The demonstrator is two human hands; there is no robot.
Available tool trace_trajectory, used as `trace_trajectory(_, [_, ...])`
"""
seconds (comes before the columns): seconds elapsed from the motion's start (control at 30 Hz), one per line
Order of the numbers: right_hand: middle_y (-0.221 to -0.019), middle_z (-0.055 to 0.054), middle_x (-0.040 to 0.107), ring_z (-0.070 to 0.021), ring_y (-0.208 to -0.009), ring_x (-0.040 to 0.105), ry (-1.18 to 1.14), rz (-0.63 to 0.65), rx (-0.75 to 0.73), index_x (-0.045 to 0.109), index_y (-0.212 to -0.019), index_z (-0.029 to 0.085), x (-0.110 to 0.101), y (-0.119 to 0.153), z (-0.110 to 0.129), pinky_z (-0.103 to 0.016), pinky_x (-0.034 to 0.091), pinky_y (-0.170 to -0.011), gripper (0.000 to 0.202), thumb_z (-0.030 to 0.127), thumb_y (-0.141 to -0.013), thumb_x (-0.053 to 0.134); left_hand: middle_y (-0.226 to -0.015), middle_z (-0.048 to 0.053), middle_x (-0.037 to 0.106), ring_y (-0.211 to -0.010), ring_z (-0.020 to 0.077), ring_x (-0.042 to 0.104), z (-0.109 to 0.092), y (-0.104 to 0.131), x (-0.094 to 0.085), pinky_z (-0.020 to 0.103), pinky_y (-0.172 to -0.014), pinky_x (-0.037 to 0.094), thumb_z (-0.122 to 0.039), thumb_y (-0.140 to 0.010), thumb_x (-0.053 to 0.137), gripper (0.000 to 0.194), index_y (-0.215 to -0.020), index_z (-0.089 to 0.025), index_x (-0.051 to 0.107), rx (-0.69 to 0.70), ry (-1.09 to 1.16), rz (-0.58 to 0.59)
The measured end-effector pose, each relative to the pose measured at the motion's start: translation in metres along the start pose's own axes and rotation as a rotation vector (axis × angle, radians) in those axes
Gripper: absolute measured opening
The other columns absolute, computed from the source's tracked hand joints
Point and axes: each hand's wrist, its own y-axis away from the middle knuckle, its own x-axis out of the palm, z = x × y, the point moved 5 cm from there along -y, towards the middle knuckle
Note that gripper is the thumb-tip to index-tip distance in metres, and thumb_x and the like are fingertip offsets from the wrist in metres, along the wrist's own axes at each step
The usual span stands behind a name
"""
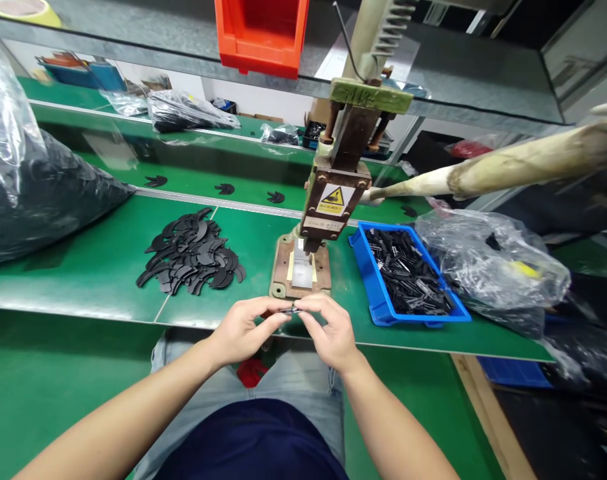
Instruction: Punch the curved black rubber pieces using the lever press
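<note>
Between the fingertips of both hands is a small dark part (289, 310), mostly covered by the fingers, so its exact shape does not show. My left hand (244, 328) pinches it from the left, and my right hand (330, 330) pinches it from the right. Both hands are at the table's front edge, just before the base (279, 270) of a hand press (333, 180). A metal plate (302, 275) lies on that base under the ram. Left of the press is a pile of curved black plastic pieces (196, 257).
A blue bin (383, 310) of narrow black parts stands right of the press, beside a clear plastic bag (493, 260). The press lever (508, 160) juts out rightward. A large filled bag (43, 180) occupies the left. An orange bin (263, 40) sits on the shelf above.
</note>
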Motion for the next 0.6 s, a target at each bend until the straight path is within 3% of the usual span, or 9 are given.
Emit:
trace_trajectory(0.2, [-0.106,-0.004,0.076,-0.0179,-0.1,0.072,-0.005,0.013,-0.027,0.072,-0.113,0.029,0.001,0.0,0.0,-0.037,0.061,-0.088,0.022,0.021,-0.095,0.063,-0.114,0.006,0.081,-0.1,0.02,0.077,-0.003,0.002,0.002,0.031,-0.088,0.063,-0.031,-0.099,0.066,0.024,-0.12,-0.024,0.077,0.021,-0.007,0.021])
trace_trajectory(0.4, [-0.106,-0.004,0.078,-0.018,-0.099,0.073,0.054,0.031,-0.013,0.073,-0.113,0.028,0.001,-0.006,0.002,-0.036,0.062,-0.09,0.021,0.023,-0.094,0.065,-0.101,0.007,0.077,-0.092,0.0185,0.072,0.001,-0.008,-0.008,0.032,-0.082,0.06,-0.028,-0.097,0.068,0.012,-0.107,-0.023,0.074,0.221,-0.134,-0.039])
trace_trajectory(0.5, [-0.113,-0.004,0.075,-0.0184,-0.106,0.071,0.107,-0.079,0.008,0.07,-0.118,0.028,-0.035,-0.03,0.002,-0.037,0.06,-0.096,0.025,0.028,-0.094,0.066,-0.096,0.006,0.075,-0.089,0.0176,0.07,0.018,-0.031,-0.018,0.031,-0.081,0.057,-0.029,-0.099,0.065,0.011,-0.098,-0.022,0.073,0.218,-0.24,-0.089])
trace_trajectory(0.6, [-0.123,-0.006,0.066,-0.017,-0.114,0.065,0.11,-0.411,-0.045,0.058,-0.13,0.028,-0.103,-0.072,0.02,-0.039,0.054,-0.106,0.032,0.035,-0.099,0.06,-0.102,0.007,0.076,-0.092,0.0178,0.071,0.037,-0.063,-0.022,0.031,-0.084,0.057,-0.032,-0.101,0.061,0.017,-0.104,-0.021,0.074,0.207,-0.345,-0.116])
